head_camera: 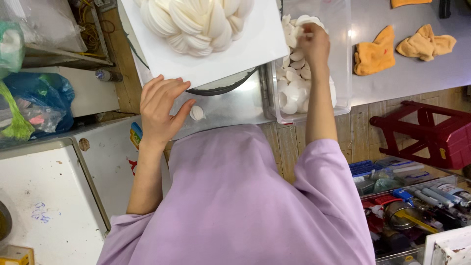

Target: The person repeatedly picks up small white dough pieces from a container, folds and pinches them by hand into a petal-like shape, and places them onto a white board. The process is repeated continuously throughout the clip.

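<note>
right hand among white discs

A steel counter runs across the upper middle of the frame, and a second grey steel surface continues to the upper right. On the counter lie a single small white dough disc near the centre, a clear plastic tub of white discs to its right, and a dark round pan bearing a white board. Three orange cloths lie on the grey surface at upper right.
</note>
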